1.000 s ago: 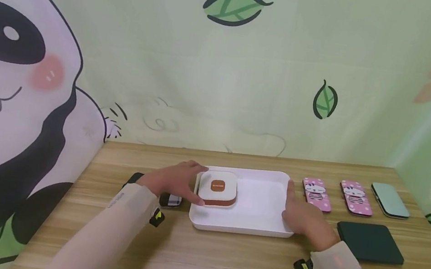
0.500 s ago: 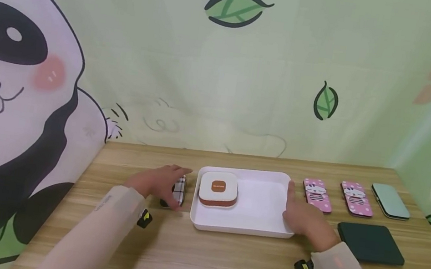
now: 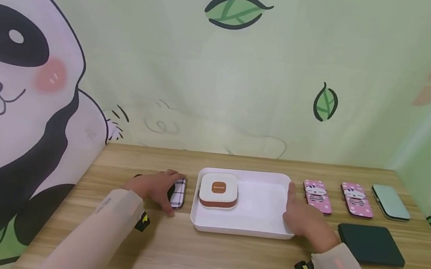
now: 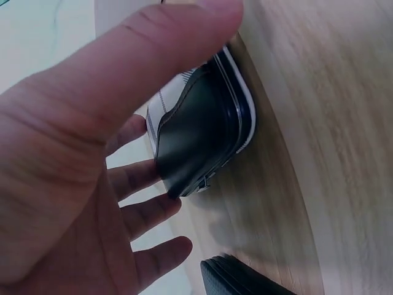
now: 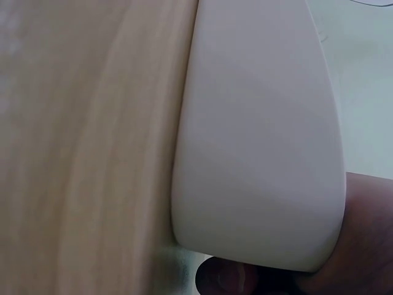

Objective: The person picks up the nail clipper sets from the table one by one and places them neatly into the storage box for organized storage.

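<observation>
My left hand [image 3: 166, 189] grips a plaid case [image 3: 178, 192] on the wooden table, just left of a white tray [image 3: 241, 228]. The left wrist view shows the case [image 4: 202, 132] tipped up on its edge, black side facing, with my thumb [image 4: 184, 37] over its top and my fingers [image 4: 141, 178] behind it. A white and brown square box [image 3: 219, 189] sits in the tray's left part. My right hand [image 3: 302, 220] holds the tray's right edge, thumb on the rim. In the right wrist view the tray's outer wall [image 5: 258, 153] fills the frame.
Two pink cat-print cases [image 3: 316, 195] [image 3: 356, 199] and a mint case [image 3: 390, 201] lie in a row right of the tray. A dark green case [image 3: 371, 243] lies in front of them. Another dark case [image 4: 239, 279] lies by my left hand. Fabric backdrops close the back and sides.
My left hand let go of the square box in the tray, moved left to the plaid case and tipped it up on its edge. The right hand stayed on the tray.
</observation>
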The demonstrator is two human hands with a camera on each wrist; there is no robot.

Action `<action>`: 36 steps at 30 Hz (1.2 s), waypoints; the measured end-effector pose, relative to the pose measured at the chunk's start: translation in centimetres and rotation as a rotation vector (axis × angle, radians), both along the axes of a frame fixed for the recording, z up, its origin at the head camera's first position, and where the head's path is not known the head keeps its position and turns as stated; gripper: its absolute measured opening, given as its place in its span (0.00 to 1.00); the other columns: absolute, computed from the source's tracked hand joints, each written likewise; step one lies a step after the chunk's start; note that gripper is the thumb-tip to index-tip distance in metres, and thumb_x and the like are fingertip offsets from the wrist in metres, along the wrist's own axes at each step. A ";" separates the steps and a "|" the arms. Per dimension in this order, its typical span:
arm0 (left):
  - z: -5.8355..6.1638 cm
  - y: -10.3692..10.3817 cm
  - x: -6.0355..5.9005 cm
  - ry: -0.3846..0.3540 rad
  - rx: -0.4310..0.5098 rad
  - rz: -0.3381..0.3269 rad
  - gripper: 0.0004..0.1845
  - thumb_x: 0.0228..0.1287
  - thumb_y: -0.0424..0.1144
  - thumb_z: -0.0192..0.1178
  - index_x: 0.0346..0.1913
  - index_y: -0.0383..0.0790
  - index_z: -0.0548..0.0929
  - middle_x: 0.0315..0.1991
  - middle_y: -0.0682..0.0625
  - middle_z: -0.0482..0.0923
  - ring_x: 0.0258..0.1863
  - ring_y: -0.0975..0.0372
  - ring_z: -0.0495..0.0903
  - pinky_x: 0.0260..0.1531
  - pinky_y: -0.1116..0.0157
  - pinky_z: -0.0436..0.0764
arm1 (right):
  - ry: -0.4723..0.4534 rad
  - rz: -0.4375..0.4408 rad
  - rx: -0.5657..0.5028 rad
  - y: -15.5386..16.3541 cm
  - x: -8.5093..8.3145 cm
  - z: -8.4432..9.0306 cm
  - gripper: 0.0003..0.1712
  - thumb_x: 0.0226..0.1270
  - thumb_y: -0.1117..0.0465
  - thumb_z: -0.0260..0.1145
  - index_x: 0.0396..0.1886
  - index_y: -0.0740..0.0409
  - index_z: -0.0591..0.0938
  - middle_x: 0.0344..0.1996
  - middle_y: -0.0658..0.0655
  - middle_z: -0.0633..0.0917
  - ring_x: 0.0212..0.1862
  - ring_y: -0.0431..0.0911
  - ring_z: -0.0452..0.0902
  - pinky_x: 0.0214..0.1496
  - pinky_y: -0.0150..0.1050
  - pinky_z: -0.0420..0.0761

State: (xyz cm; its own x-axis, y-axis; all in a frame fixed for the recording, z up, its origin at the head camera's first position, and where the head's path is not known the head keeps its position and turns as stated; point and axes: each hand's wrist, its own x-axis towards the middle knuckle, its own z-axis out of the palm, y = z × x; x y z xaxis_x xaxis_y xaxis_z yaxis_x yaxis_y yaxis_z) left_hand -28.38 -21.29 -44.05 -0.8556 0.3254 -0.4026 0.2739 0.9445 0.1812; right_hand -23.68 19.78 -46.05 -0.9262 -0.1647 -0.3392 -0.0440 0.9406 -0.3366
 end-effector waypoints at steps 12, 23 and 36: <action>-0.4 0.0 -0.4 -0.003 -0.009 0.005 0.58 0.41 0.56 0.81 0.77 0.55 0.61 0.71 0.47 0.64 0.62 0.53 0.71 0.59 0.45 0.73 | -0.005 -0.007 -0.010 0.0 -0.1 -0.4 0.50 0.76 0.56 0.50 0.79 0.60 0.27 0.23 0.57 0.77 0.20 0.48 0.70 0.23 0.38 0.68; -0.1 0.7 -0.5 -0.007 -0.021 0.032 0.59 0.41 0.58 0.80 0.78 0.60 0.59 0.71 0.46 0.64 0.62 0.51 0.70 0.62 0.45 0.72 | 0.003 -0.004 0.001 0.1 -0.2 -0.4 0.49 0.76 0.56 0.50 0.79 0.60 0.27 0.22 0.56 0.76 0.19 0.47 0.68 0.22 0.38 0.67; -0.2 0.5 -0.8 0.019 0.009 0.013 0.59 0.41 0.59 0.80 0.77 0.60 0.58 0.69 0.43 0.63 0.62 0.49 0.67 0.57 0.42 0.74 | 0.015 0.000 -0.007 0.2 -0.2 -0.4 0.49 0.76 0.57 0.50 0.79 0.61 0.27 0.21 0.56 0.75 0.19 0.47 0.68 0.22 0.38 0.67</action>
State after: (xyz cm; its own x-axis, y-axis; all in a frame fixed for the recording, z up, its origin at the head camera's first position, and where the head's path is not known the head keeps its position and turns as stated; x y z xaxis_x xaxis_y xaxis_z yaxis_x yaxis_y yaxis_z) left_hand -29.19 -20.74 -44.21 -0.8672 0.3179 -0.3833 0.2653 0.9463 0.1846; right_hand -23.84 20.00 -46.46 -0.9312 -0.1674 -0.3238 -0.0496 0.9382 -0.3425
